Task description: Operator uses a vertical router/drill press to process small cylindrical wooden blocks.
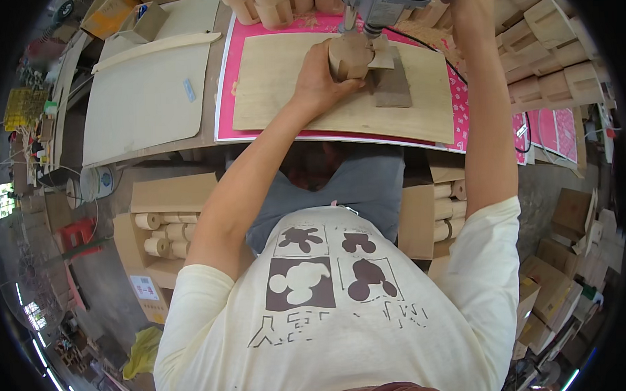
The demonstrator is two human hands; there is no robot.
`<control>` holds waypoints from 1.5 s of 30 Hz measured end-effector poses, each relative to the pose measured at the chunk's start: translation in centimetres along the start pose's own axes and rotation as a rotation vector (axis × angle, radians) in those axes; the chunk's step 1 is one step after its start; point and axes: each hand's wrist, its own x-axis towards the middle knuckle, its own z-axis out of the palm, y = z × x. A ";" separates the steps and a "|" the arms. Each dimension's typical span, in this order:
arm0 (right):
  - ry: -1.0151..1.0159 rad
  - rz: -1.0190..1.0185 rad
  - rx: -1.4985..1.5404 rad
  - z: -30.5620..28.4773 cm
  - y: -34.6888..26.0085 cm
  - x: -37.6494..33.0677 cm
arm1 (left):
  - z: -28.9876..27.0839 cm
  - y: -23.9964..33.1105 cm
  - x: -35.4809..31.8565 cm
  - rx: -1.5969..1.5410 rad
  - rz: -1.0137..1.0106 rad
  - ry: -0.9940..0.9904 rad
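Observation:
My left hand (317, 78) is closed around a pale, rounded wooden block (348, 56) and holds it over a flat wooden board (288, 79). Right above the block hangs the metal end of a grey power tool (389, 5), cut off by the top edge. A small dark flat plate (392, 86) and a lighter wood piece (382, 57) lie beside the block. My right hand (468, 7) is raised at the tool's right side, its fingers curled by a dark part; the upper edge hides most of what they grip.
Several hollow wooden pieces (554, 84) are stacked at the right, others (275, 7) at the back. A black cable crosses the pink sheet (227, 95). A pale panel (144, 98) covers the bench's left. Open cartons (175, 193) of wooden cylinders flank my lap.

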 end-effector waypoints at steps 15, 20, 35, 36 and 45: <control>0.024 0.318 -0.248 -5.8 17.8 -10.5 | -4.3 1.4 -4.4 0.102 -0.207 0.042; 0.018 0.253 -0.423 -5.8 20.5 -14.8 | -6.9 2.6 -9.4 -0.169 -0.410 -0.121; -0.009 0.088 -0.635 -4.6 20.1 -15.2 | -3.9 1.0 -0.9 -0.121 -0.211 -0.202; -0.016 0.099 -0.627 -4.6 20.1 -15.3 | -3.6 0.9 -0.8 -0.117 -0.219 -0.198; -0.015 0.094 -0.655 -4.8 20.3 -15.3 | -2.6 1.3 -0.1 -0.173 -0.235 -0.213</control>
